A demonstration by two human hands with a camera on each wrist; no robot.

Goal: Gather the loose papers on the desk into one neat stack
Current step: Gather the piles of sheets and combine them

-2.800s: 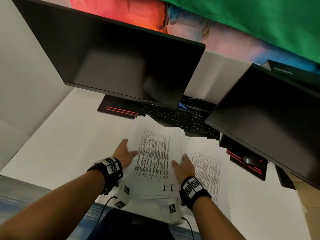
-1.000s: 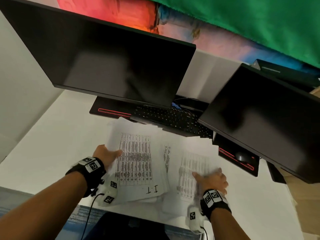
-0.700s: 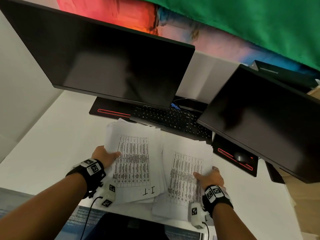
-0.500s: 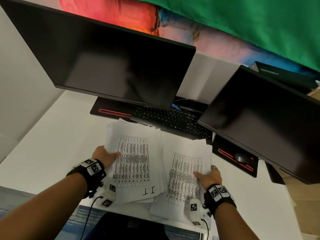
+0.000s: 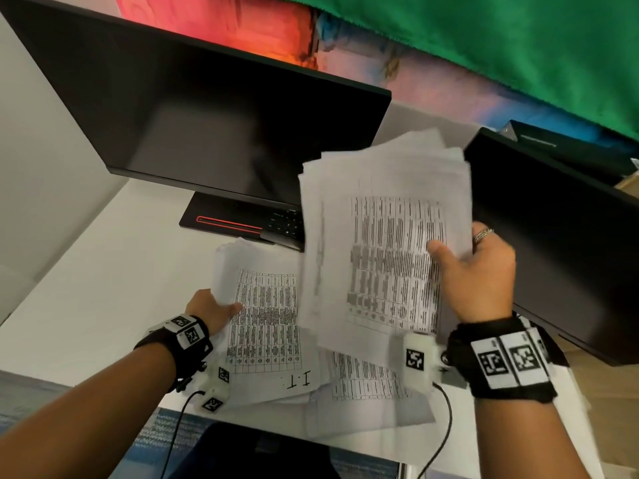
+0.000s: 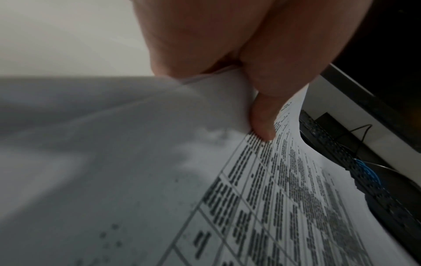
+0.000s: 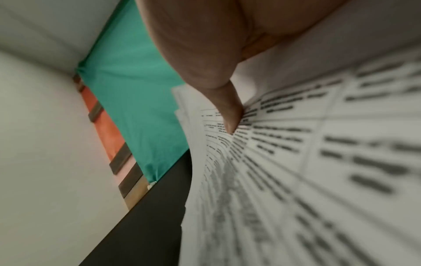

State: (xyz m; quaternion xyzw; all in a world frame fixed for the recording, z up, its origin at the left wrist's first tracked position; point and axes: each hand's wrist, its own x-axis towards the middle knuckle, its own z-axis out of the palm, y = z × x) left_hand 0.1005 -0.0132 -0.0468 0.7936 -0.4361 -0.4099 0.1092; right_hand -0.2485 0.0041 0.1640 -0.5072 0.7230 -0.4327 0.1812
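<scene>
My right hand (image 5: 466, 267) grips a bundle of printed sheets (image 5: 380, 243) by its right edge and holds it up off the desk, thumb (image 7: 230, 115) on the top page (image 7: 296, 162). My left hand (image 5: 211, 309) pinches the left edge of a pile of table-printed papers (image 5: 266, 326) lying on the white desk (image 5: 96, 271), thumb (image 6: 262, 118) on the top sheet (image 6: 273, 207), which is marked "I.T". More loose sheets (image 5: 366, 392) lie on the desk under the raised bundle.
A dark monitor (image 5: 207, 119) stands behind the papers and a second one (image 5: 560, 236) at the right. A black keyboard (image 5: 283, 226) lies behind the pile. Wrist-camera cables (image 5: 442, 440) hang off the desk's front edge. A dark chair (image 5: 249, 454) sits below.
My right hand has lifted its bundle of sheets off the desk, up and toward the monitors. My left hand has stayed on the left pile's edge.
</scene>
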